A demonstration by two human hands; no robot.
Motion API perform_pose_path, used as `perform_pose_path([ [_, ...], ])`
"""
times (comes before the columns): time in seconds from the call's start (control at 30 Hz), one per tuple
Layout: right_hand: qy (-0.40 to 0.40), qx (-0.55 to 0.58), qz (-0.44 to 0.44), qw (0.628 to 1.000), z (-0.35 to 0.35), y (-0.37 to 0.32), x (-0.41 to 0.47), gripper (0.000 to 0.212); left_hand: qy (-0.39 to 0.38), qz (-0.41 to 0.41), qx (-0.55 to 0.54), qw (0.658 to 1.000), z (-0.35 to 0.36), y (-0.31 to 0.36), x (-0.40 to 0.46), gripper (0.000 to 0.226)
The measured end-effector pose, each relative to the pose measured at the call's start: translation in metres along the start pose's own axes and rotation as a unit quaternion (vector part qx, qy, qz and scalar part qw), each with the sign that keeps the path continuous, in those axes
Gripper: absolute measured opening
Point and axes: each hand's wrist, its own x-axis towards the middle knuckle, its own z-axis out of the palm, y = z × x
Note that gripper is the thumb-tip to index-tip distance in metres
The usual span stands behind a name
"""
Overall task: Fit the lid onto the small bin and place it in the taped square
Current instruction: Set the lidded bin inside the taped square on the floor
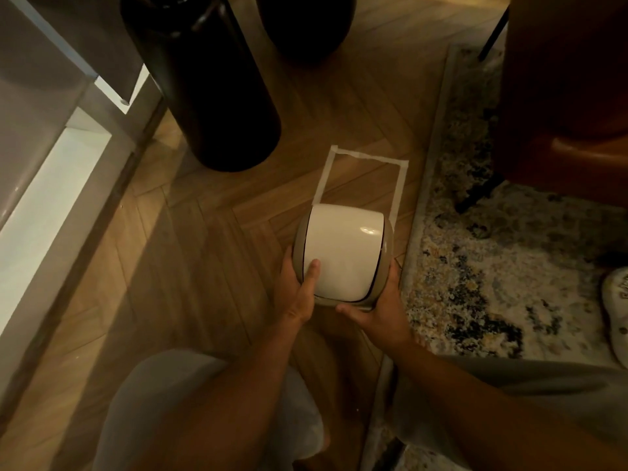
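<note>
**Inspector:** Your left hand (299, 294) grips the near left side of the bin (343, 256). The thumb (311, 271) lies flat on the white lid (345, 246), and the other fingers are out of sight beyond the rim.

**Operator:** And my right?

**Inspector:** Your right hand (382, 300) clasps the bin's near right edge, with the thumb running along the lower rim. Both hands are closed on the bin.

**Operator:** Is the lid on?

**Inspector:** The lid sits inside the beige collar, domed, with a glint at its right. I cannot tell whether it is fully seated.

**Operator:** Where is the bin against the square?

**Inspector:** At frame centre. The square (365, 180) lies just above it in the picture. The bin covers the square's near side, and the far and side strips show clear. I cannot tell whether the bin rests on the floor (190, 273).

**Operator:** Surroundings?

**Inspector:** A tall dark vase (204, 83) stands at upper left centre, a second dark vessel (306, 25) at top centre. A patterned rug (492, 260) fills the right, beside the square. A brown chair (564, 90) occupies the upper right. A white shoe (616, 307) shows at the right edge. Your knees are at the bottom of the frame.
</note>
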Motion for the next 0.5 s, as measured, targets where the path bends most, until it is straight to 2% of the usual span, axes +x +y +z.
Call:
perform_pose_path([
  [0.23, 0.014, 0.012, 0.0, 1.0, -0.013, -0.003, 0.021, 0.146, -0.01, 0.026, 0.006, 1.0, 0.013, 0.011, 0.019, 0.087],
  [0.33, 0.018, 0.011, -0.004, 1.0, -0.017, 0.002, 0.02, 0.145, -0.02, 0.023, -0.009, 0.999, 0.017, 0.011, 0.02, 0.094],
  [0.5, 0.025, 0.029, -0.001, 0.999, -0.022, 0.007, 0.025, 0.136, -0.038, 0.028, -0.006, 0.999, 0.029, 0.011, 0.028, 0.09],
])
